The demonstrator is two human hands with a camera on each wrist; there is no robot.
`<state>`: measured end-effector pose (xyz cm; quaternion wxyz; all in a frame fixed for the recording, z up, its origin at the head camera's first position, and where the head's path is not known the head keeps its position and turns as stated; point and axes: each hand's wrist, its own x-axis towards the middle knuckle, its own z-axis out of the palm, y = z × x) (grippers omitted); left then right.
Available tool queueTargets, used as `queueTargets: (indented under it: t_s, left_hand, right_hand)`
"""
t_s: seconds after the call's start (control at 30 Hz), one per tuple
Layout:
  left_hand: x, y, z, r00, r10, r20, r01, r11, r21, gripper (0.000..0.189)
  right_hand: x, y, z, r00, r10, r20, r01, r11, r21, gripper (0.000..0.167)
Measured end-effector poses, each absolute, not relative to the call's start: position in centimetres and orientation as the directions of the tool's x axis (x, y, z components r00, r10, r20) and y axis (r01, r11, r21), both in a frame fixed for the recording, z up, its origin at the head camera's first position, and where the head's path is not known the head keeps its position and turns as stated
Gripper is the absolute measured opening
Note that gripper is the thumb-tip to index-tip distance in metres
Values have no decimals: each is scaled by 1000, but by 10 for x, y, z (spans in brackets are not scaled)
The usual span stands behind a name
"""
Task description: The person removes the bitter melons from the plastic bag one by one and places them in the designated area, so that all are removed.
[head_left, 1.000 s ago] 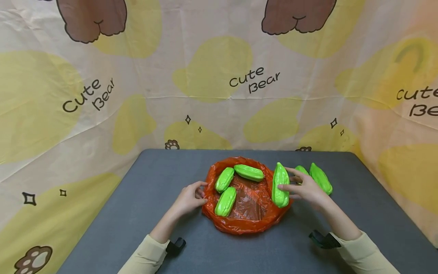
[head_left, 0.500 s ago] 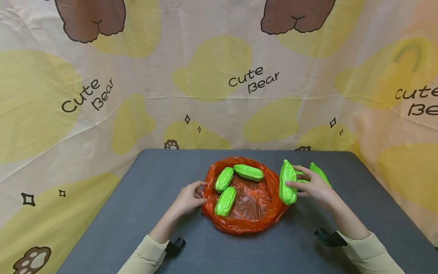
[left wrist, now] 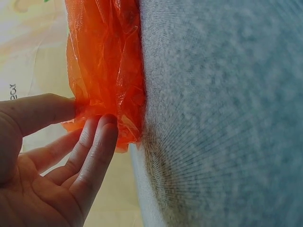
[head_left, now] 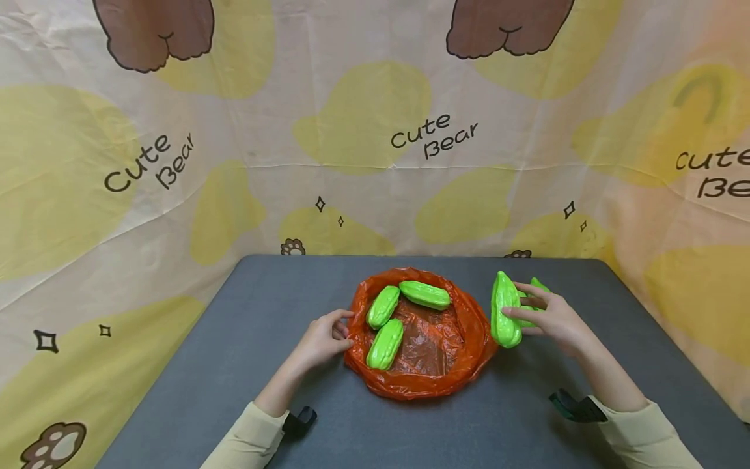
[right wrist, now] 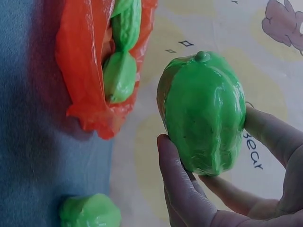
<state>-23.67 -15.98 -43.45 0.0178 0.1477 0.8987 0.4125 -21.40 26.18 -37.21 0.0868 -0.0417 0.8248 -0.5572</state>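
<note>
A red plastic bag (head_left: 410, 389) with its rim folded wide stands on the table, three green bitter melons (head_left: 385, 344) lying inside along its left and back. At its left side, my left hand (head_left: 323, 337) holds the rim between thumb and fingers; the left wrist view shows the fingers against the crinkled red plastic (left wrist: 106, 61). My right hand (head_left: 551, 319) grips another bitter melon (head_left: 505, 312) upright, just right of the bag and raised off the table. In the right wrist view this melon (right wrist: 206, 113) sits between thumb and fingertips.
Behind my right hand are further bitter melons (head_left: 538, 284) on the grey table (head_left: 293, 286), mostly hidden by the hand and the held melon. A bear-print cloth (head_left: 351, 143) hangs behind the table and along its sides.
My right hand has moved right with the bitter melon, from over the bag's right rim to beside it. My left hand and the bag have stayed in place.
</note>
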Motion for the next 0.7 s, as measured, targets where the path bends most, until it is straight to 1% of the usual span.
queueTargets:
  t_s: [0.4, 0.6, 0.7]
  left_hand:
    - [-236, -161, -433, -952, 286, 107, 268, 617, 740, 49]
    - [-235, -162, -434, -953, 283, 105, 266, 621, 737, 48]
    - [-235, -162, -434, -953, 284, 107, 268, 622, 736, 48]
  right_hand:
    - [-208, 281, -366, -986, -146, -83, 17, 405, -914, 81]
    - [-208, 288, -364, -988, -127, -83, 15, 463, -886, 80]
    - [-208, 293, -363, -989, -122, -80, 13, 470, -882, 80]
